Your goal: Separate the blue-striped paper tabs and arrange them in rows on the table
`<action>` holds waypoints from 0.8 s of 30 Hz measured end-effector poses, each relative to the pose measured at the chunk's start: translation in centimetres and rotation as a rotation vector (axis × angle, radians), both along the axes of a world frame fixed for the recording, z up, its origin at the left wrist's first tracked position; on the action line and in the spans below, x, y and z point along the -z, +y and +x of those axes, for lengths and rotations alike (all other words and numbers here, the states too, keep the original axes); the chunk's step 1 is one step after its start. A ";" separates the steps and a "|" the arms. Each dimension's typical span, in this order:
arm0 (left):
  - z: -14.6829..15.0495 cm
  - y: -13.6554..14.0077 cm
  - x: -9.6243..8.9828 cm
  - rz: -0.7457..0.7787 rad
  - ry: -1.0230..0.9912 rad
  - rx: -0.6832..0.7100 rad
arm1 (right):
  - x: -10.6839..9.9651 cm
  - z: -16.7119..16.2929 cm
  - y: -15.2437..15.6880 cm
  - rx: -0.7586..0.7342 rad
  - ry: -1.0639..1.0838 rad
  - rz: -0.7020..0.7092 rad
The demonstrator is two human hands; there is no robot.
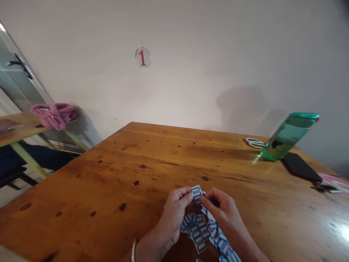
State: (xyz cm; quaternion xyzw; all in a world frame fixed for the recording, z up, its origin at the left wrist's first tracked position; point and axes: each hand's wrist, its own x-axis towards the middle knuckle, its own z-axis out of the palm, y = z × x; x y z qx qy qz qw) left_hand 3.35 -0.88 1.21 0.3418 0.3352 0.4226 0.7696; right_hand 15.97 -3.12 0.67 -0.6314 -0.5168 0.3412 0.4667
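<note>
My left hand (176, 207), with a pale bangle on its wrist, pinches a small white label sheet (196, 191) printed with blue-bordered boxes. Thumb and curled fingers of my right hand (224, 206) close on the same sheet's lower right edge. Below and between the hands lies a loose pile of similar label sheets (199, 231), overlapping at different angles on the wooden table (109, 189). My right forearm covers part of the pile, which runs on toward the bottom edge of the view.
At the right stand a green transparent bottle (289, 137), a coiled white cable (255, 143) and a dark flat case (301, 167). Keys (325, 187) lie near a pink round item (336, 183). A pink cloth (56, 114) rests on another table at left.
</note>
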 end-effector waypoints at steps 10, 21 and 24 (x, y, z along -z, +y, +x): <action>-0.1 0.2 0.2 0.019 -0.017 0.039 | -0.1 0.0 0.0 0.018 0.032 0.012; 0.2 0.1 0.5 0.052 0.045 0.001 | 0.4 0.0 0.1 0.006 0.058 0.017; 0.4 0.1 0.7 0.092 0.083 -0.033 | 0.8 0.0 0.1 0.001 0.042 0.022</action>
